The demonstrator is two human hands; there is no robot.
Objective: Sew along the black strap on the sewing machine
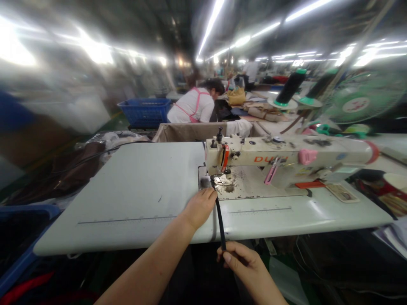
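A narrow black strap [220,220] runs from the needle area of the sewing machine [286,159] across the front edge of the counter [133,199] and down to the person's lap side.

**Left hand** [201,207]: rests on the counter just left of the strap, fingers curled together, fingertips at the strap near the presser foot [213,180]. Whether it pinches the strap or only presses beside it cannot be told from this view.

**Right hand** [243,259]: below the counter edge, thumb and forefinger pinching the strap's lower end.

**Handling judgement**
- The strap looks light, thin and limp — it hangs straight only because it is held at both ends.
- It probably bends freely and twists easily; flat webbing of this kind tends to roll if gripped unevenly.
- Best hold: pinch across the flat width, one point close to the foot, one point further back, as shown.
- It is not fragile, but fingers near the needle need care.

**Surroundings**
- Thread cones [291,87] and a green fan [365,99] stand behind the machine.
- Another person in white [193,106] works further back, beside a blue crate [144,111].
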